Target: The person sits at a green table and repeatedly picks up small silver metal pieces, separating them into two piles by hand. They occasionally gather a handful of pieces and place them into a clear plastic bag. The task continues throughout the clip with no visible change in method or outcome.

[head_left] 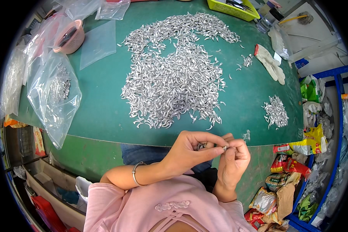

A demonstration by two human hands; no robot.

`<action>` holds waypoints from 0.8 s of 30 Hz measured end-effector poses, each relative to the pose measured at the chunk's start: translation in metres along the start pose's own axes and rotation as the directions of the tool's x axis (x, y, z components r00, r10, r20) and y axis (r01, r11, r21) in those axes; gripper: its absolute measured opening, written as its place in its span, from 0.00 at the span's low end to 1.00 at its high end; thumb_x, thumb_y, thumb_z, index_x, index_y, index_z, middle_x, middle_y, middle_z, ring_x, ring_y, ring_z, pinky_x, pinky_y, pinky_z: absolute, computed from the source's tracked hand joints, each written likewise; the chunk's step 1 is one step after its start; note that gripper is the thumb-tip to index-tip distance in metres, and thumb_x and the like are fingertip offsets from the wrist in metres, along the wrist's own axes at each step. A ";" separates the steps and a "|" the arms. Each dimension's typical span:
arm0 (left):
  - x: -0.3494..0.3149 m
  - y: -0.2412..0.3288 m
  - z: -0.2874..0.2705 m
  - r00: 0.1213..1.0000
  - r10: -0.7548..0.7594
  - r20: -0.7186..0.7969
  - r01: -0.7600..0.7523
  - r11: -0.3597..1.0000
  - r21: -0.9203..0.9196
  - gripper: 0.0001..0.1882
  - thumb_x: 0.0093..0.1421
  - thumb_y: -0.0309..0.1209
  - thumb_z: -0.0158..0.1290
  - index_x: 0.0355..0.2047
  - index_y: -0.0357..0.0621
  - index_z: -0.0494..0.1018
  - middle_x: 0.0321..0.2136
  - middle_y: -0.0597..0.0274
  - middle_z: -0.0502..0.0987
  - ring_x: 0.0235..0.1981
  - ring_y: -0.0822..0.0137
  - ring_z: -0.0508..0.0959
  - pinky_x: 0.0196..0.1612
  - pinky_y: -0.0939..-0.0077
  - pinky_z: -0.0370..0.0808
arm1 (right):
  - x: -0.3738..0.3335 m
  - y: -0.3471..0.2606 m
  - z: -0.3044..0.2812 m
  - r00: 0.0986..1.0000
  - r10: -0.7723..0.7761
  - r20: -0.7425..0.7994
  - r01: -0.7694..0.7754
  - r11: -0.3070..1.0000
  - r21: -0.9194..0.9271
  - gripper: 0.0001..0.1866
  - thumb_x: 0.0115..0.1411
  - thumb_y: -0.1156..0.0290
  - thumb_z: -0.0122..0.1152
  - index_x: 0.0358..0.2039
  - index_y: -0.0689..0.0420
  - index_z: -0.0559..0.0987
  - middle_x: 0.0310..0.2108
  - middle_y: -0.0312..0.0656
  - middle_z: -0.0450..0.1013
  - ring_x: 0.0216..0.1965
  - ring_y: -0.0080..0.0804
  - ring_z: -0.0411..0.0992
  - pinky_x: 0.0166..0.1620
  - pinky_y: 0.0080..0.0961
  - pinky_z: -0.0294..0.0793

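Hundreds of curved silver pieces (174, 81) heaped mid-table on green top (98, 102); blue rack (338, 74) at right. Left hand (189, 150) and right hand (234, 161) meet at near edge, fingertips closed on one small piece (225, 148).

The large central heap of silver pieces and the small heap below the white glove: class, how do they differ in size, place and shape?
The large heap holds far more pieces than the small heap. The large heap covers the middle of the green table; the small heap lies near its right edge. The large heap sprawls unevenly, the small heap clusters compactly. Both are loose, curved silver pieces.
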State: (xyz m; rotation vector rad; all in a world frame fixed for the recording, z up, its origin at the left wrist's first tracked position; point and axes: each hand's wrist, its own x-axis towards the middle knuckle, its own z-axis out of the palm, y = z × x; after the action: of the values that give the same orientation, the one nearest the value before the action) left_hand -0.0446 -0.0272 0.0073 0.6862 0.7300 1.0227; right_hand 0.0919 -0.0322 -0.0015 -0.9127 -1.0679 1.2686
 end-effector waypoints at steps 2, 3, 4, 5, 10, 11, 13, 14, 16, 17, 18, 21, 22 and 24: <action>0.000 -0.001 0.000 1.000 0.005 0.003 -0.005 1.000 -0.007 0.06 0.53 0.22 0.55 0.33 0.38 0.76 0.15 0.78 0.60 0.18 0.85 0.56 0.21 0.88 0.52 | 0.000 0.000 0.000 1.000 -0.003 0.008 0.003 1.000 0.015 0.12 0.56 0.66 0.58 0.26 0.60 0.68 0.23 0.37 0.66 0.28 0.26 0.60 0.34 0.21 0.59; 0.001 -0.001 0.001 1.000 0.015 0.004 -0.015 1.000 -0.010 0.07 0.53 0.22 0.55 0.33 0.38 0.76 0.15 0.78 0.60 0.18 0.85 0.56 0.21 0.88 0.52 | 0.000 0.001 -0.002 1.000 -0.007 0.023 0.006 0.998 0.067 0.11 0.56 0.68 0.58 0.26 0.62 0.68 0.23 0.38 0.67 0.28 0.26 0.62 0.33 0.20 0.61; 0.001 -0.001 0.002 1.000 0.025 0.006 -0.025 1.000 -0.013 0.07 0.53 0.22 0.55 0.33 0.38 0.76 0.15 0.78 0.60 0.18 0.85 0.56 0.21 0.88 0.52 | 0.000 0.004 -0.004 0.999 -0.013 0.037 0.008 0.993 0.118 0.10 0.57 0.70 0.57 0.27 0.63 0.69 0.24 0.40 0.68 0.29 0.27 0.63 0.33 0.19 0.62; 0.002 0.000 0.003 0.999 0.035 0.008 -0.035 0.999 -0.016 0.07 0.53 0.22 0.55 0.33 0.38 0.76 0.15 0.78 0.59 0.18 0.85 0.56 0.21 0.88 0.52 | 0.000 0.005 -0.006 0.999 -0.019 0.051 0.010 0.986 0.169 0.09 0.57 0.72 0.56 0.28 0.64 0.70 0.25 0.41 0.69 0.29 0.28 0.65 0.32 0.19 0.63; 0.001 0.001 0.003 1.000 0.001 -0.001 -0.001 1.000 -0.008 0.07 0.52 0.22 0.55 0.33 0.37 0.76 0.15 0.78 0.59 0.18 0.85 0.56 0.21 0.88 0.51 | 0.000 0.002 -0.004 0.987 -0.159 -0.023 0.158 0.987 -0.040 0.08 0.54 0.73 0.60 0.27 0.64 0.71 0.24 0.43 0.70 0.29 0.29 0.66 0.31 0.21 0.65; 0.000 0.003 0.003 1.000 -0.015 -0.004 0.015 1.000 0.003 0.07 0.52 0.22 0.55 0.33 0.37 0.76 0.14 0.78 0.59 0.18 0.85 0.56 0.21 0.88 0.51 | 0.001 0.002 -0.004 0.970 -0.239 -0.035 0.230 0.960 -0.156 0.08 0.53 0.74 0.61 0.26 0.64 0.72 0.24 0.43 0.71 0.29 0.29 0.66 0.31 0.22 0.65; -0.001 0.007 0.004 1.000 -0.022 -0.005 0.022 1.000 0.006 0.07 0.52 0.22 0.55 0.33 0.37 0.76 0.14 0.78 0.60 0.18 0.85 0.56 0.21 0.88 0.51 | 0.003 0.001 -0.006 0.938 -0.344 -0.031 0.319 0.897 -0.306 0.08 0.50 0.75 0.63 0.25 0.64 0.73 0.22 0.43 0.71 0.28 0.30 0.66 0.31 0.23 0.65; -0.001 0.007 0.004 1.000 -0.025 -0.005 0.025 1.000 0.007 0.07 0.52 0.22 0.55 0.33 0.36 0.76 0.14 0.78 0.60 0.18 0.85 0.56 0.21 0.88 0.51 | 0.004 0.000 -0.007 0.919 -0.394 -0.023 0.357 0.854 -0.378 0.08 0.49 0.76 0.64 0.25 0.64 0.73 0.21 0.43 0.72 0.27 0.31 0.66 0.31 0.23 0.65; 0.000 0.004 0.003 1.000 -0.002 -0.013 0.003 1.000 0.028 0.06 0.52 0.22 0.55 0.32 0.36 0.76 0.14 0.78 0.61 0.18 0.85 0.56 0.21 0.88 0.51 | 0.005 -0.002 -0.007 0.905 -0.426 0.001 0.386 0.819 -0.425 0.08 0.48 0.76 0.64 0.24 0.63 0.74 0.20 0.42 0.72 0.26 0.32 0.66 0.31 0.23 0.64; 0.000 0.003 0.003 1.000 0.009 -0.017 -0.008 0.999 0.038 0.06 0.52 0.22 0.55 0.32 0.36 0.76 0.14 0.78 0.61 0.18 0.85 0.56 0.21 0.88 0.52 | 0.005 -0.004 -0.006 0.898 -0.440 0.014 0.400 0.800 -0.447 0.07 0.47 0.76 0.64 0.24 0.63 0.74 0.19 0.42 0.72 0.25 0.32 0.65 0.31 0.23 0.64; 0.000 0.004 0.003 1.000 0.004 -0.018 -0.003 0.999 0.035 0.05 0.52 0.22 0.55 0.31 0.36 0.76 0.15 0.77 0.62 0.18 0.85 0.56 0.21 0.88 0.52 | 0.005 -0.005 -0.006 0.902 -0.431 0.015 0.390 0.801 -0.454 0.07 0.47 0.76 0.65 0.23 0.63 0.74 0.19 0.42 0.72 0.25 0.32 0.65 0.31 0.23 0.64; 0.000 0.004 0.004 1.000 -0.009 -0.020 0.010 1.000 0.024 0.05 0.53 0.23 0.55 0.30 0.36 0.76 0.15 0.77 0.63 0.18 0.85 0.57 0.21 0.88 0.52 | 0.005 -0.008 -0.007 0.916 -0.400 0.018 0.362 0.807 -0.467 0.07 0.47 0.76 0.65 0.22 0.62 0.74 0.19 0.41 0.72 0.25 0.31 0.65 0.31 0.23 0.64; 0.000 0.004 0.004 1.000 -0.011 -0.019 0.011 1.000 0.020 0.05 0.53 0.23 0.54 0.30 0.36 0.76 0.15 0.77 0.63 0.18 0.86 0.57 0.21 0.88 0.52 | 0.005 -0.009 -0.007 0.921 -0.390 0.019 0.353 0.812 -0.465 0.07 0.46 0.76 0.65 0.22 0.62 0.74 0.19 0.41 0.72 0.25 0.31 0.65 0.31 0.23 0.63; 0.000 0.004 0.003 1.000 -0.013 -0.015 0.014 1.000 0.018 0.05 0.53 0.23 0.54 0.30 0.36 0.76 0.16 0.77 0.64 0.19 0.86 0.57 0.21 0.88 0.52 | 0.004 -0.010 -0.008 0.925 -0.379 0.019 0.344 0.817 -0.463 0.07 0.46 0.76 0.65 0.22 0.62 0.74 0.19 0.41 0.72 0.25 0.31 0.65 0.31 0.23 0.63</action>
State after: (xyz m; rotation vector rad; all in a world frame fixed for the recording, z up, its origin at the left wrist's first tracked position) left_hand -0.0437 -0.0264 0.0123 0.6884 0.7568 1.0111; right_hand 0.1017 -0.0286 0.0060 -1.0348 -1.4383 0.6637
